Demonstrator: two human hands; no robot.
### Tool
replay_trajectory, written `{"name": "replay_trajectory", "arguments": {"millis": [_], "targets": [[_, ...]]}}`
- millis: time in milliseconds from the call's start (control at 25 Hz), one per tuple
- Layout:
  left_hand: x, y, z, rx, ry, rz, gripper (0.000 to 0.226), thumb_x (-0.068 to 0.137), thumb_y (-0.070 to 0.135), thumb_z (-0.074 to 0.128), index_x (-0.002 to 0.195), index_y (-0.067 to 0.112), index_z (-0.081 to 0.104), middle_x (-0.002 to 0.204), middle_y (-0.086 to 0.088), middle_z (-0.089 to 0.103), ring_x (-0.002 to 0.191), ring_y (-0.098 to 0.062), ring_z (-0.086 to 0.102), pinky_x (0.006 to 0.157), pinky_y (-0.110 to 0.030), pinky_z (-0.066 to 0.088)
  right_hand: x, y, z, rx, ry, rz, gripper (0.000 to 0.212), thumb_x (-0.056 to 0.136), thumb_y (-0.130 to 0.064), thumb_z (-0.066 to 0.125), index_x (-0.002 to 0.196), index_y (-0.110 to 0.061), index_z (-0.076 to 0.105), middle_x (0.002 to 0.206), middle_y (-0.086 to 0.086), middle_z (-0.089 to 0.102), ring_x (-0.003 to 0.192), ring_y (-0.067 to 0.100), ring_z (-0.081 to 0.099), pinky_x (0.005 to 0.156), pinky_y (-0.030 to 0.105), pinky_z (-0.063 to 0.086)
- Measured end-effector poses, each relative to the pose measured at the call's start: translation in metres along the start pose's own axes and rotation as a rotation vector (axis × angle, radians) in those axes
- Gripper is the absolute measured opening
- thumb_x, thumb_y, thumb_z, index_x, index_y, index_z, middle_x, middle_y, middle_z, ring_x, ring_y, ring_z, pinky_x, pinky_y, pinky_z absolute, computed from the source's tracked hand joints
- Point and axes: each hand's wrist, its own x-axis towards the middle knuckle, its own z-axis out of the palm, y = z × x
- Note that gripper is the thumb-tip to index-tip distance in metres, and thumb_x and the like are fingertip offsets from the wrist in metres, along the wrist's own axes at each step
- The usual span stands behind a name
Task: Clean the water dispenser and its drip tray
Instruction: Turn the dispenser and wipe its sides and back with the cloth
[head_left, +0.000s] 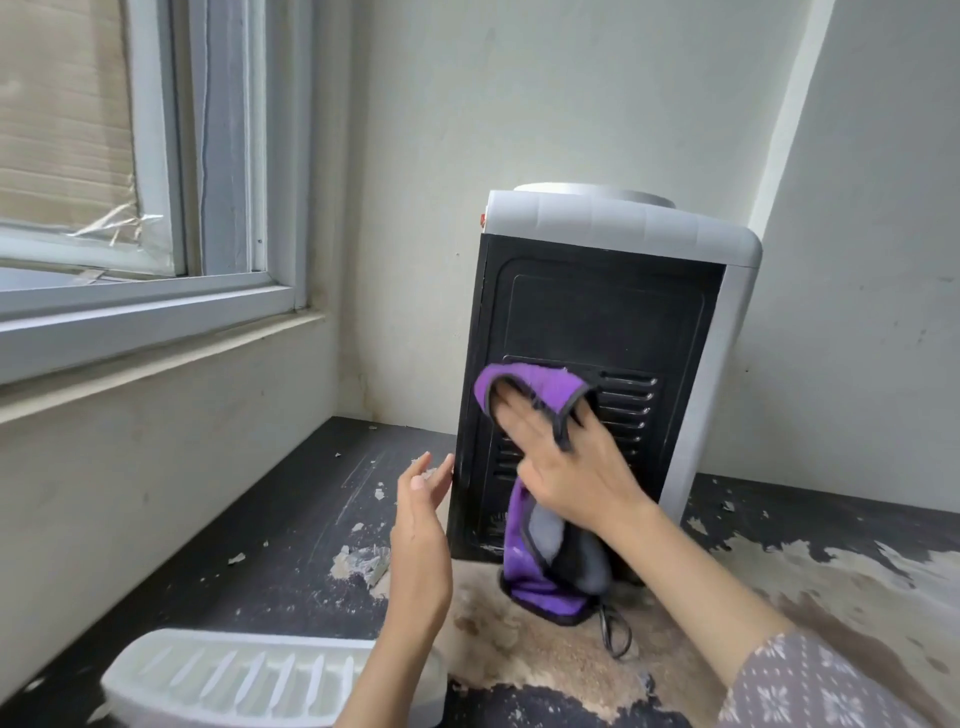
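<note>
Soft purple cloth (524, 387); matt black ribbed back panel (597, 322) on the smooth white plastic dispenser (727, 364); dark tabletop (291, 525) peeling, rough.

Surface: dark worn tabletop (270, 530) with peeled patches
On it: white-and-black water dispenser (613, 332), white slotted plastic drip tray (249, 675), paint flakes (363, 564)

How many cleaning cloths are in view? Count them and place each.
1: a purple cloth under the right hand, against the water dispenser's black back panel. Others may be hidden behind it.
</note>
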Motion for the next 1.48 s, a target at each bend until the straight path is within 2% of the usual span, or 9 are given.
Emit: {"name": "replay_trajectory", "arguments": {"millis": [320,480,600,680,840,920,1200,1360,1480], "targets": [[0.005,-0.005,-0.004,-0.006,0.189,-0.06,0.031,0.104,0.029,0.017,0.115,0.025,0.046,0.118,0.003,0.057,0.115,-0.014,0.05,0.097,-0.028,0.032,-0.01,-0.019,0.019,-0.014,-0.078,-0.28,0.056,0.081,-0.008,0.04,0.135,-0.012,0.051,0.13,0.012,0.058,0.116,0.031,0.053,0.103,0.039,0.034],[0.004,-0.007,-0.006,0.03,0.175,-0.06,0.031,0.104,0.033,0.017,0.113,0.029,0.046,0.118,0.006,0.057,0.115,-0.013,0.048,0.095,-0.027,0.029,-0.043,-0.036,0.037,-0.078,-0.419,-0.539,0.046,0.085,-0.017,0.05,0.129,-0.028,0.056,0.114,-0.004,0.068,0.107,0.016,0.061,0.109,0.035,0.03],[0.0,-0.006,-0.006,0.062,0.133,-0.063,0.032,0.103,0.036,0.016,0.115,0.03,0.045,0.117,0.01,0.056,0.114,-0.011,0.047,0.094,-0.027,0.027,-0.045,-0.043,0.031,-0.128,-0.654,-0.643,0.026,0.082,-0.024,0.052,0.098,-0.033,0.071,0.086,-0.014,0.069,0.089,0.009,0.062,0.103,0.029,0.022],[-0.001,-0.006,-0.007,0.084,0.108,-0.061,0.033,0.103,0.037,0.015,0.118,0.029,0.043,0.119,0.01,0.056,0.114,-0.011,0.047,0.095,-0.029,0.029,-0.048,-0.039,0.016,0.015,-0.632,-0.521,0.016,0.068,-0.019,0.059,0.073,-0.027,0.073,0.069,-0.014,0.064,0.071,0.009,0.059,0.084,0.023,0.035],[0.001,-0.007,-0.005,0.111,0.064,-0.06,0.033,0.103,0.036,0.016,0.12,0.027,0.043,0.12,0.008,0.056,0.115,-0.014,0.047,0.101,-0.033,0.032,-0.074,-0.023,-0.011,0.384,-0.624,0.021,0.048,0.089,-0.004,0.039,0.127,-0.031,0.054,0.118,-0.009,0.061,0.102,0.015,0.051,0.093,0.027,0.037],[0.0,-0.007,-0.004,0.147,0.026,-0.073,0.035,0.102,0.038,0.015,0.123,0.027,0.042,0.123,0.009,0.053,0.117,-0.013,0.045,0.104,-0.036,0.031,-0.087,-0.018,-0.02,0.432,-0.604,0.257,0.051,0.091,-0.003,0.036,0.132,-0.03,0.049,0.128,-0.013,0.055,0.115,0.011,0.045,0.095,0.025,0.033],[0.0,-0.008,-0.004,0.175,-0.028,-0.089,0.034,0.102,0.04,0.015,0.123,0.03,0.041,0.124,0.013,0.048,0.12,-0.013,0.043,0.102,-0.036,0.031,-0.146,0.01,-0.033,0.639,-0.596,0.92,0.018,0.096,-0.014,0.044,0.092,-0.027,0.055,0.088,-0.01,0.061,0.088,0.015,0.059,0.073,0.029,0.044],[-0.002,-0.007,-0.003,0.203,-0.034,-0.067,0.037,0.102,0.039,0.019,0.127,0.026,0.042,0.129,0.009,0.048,0.118,-0.011,0.043,0.095,-0.029,0.03,-0.16,0.007,-0.03,0.772,-0.409,1.07,0.01,0.096,-0.02,0.05,0.094,-0.019,0.059,0.088,0.0,0.064,0.088,0.02,0.061,0.076,0.031,0.045],[-0.006,-0.005,-0.003,0.279,-0.03,0.019,0.035,0.102,0.034,0.029,0.131,0.021,0.042,0.13,0.009,0.046,0.119,-0.007,0.042,0.1,-0.029,0.033,-0.159,0.002,-0.031,0.56,-0.255,1.062,0.019,0.091,-0.024,0.061,0.101,-0.012,0.052,0.092,0.0,0.056,0.086,0.019,0.054,0.067,0.027,0.037]]}}
